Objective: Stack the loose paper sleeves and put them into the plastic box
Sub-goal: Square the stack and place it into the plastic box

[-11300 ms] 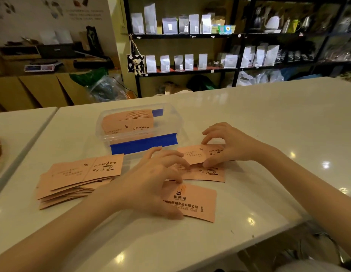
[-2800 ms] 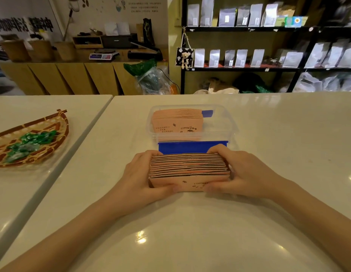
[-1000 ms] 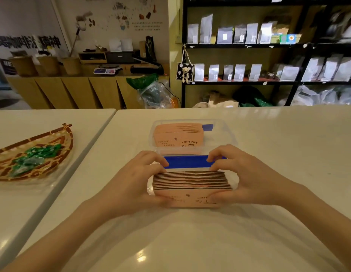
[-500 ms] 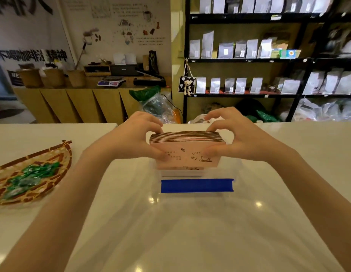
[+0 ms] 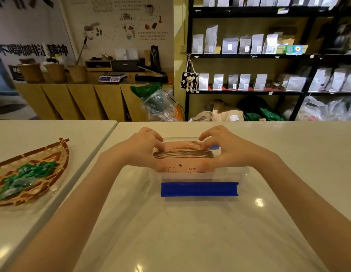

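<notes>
the left hand (image 5: 143,150) and the right hand (image 5: 225,152) are clamped on either end of the stack of paper sleeves (image 5: 183,158), squeezing inward, i'd say so the loose edges stay squared while it goes in. the white counter (image 5: 190,232) carries everything, and a woven tray (image 5: 33,173) sits well apart on the neighbouring table, out of the way. the clear plastic box (image 5: 231,173) stands ahead of the person, its blue clip (image 5: 199,189) facing them. the stack stands on edge, lower part already behind the near wall, top above the rim. standing them upright probably packs more in. whether it touches the bottom, i can't tell.
</notes>
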`<action>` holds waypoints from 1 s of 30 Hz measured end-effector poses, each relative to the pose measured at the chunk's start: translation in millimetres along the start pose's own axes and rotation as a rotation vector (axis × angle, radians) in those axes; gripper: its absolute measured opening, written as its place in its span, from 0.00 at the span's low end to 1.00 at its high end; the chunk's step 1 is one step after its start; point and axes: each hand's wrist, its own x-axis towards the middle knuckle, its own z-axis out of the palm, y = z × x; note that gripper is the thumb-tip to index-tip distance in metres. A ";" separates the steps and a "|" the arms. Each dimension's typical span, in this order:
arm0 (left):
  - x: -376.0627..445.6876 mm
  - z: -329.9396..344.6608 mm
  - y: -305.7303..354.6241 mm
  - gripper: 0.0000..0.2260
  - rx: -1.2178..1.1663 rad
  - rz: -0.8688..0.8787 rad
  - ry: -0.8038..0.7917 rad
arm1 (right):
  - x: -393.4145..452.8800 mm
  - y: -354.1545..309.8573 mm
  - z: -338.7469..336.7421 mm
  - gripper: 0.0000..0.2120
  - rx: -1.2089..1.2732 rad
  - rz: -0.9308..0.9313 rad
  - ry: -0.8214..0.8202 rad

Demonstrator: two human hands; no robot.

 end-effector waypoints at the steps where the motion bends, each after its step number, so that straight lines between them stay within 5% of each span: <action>1: 1.6 2.2 0.1 0.21 0.017 0.002 -0.008 | 0.2 0.0 0.9 0.23 -0.018 0.007 -0.022; 30: -5.2 -7.2 4.2 0.19 0.013 0.003 0.044 | -1.9 -3.1 -3.2 0.20 0.015 0.059 -0.012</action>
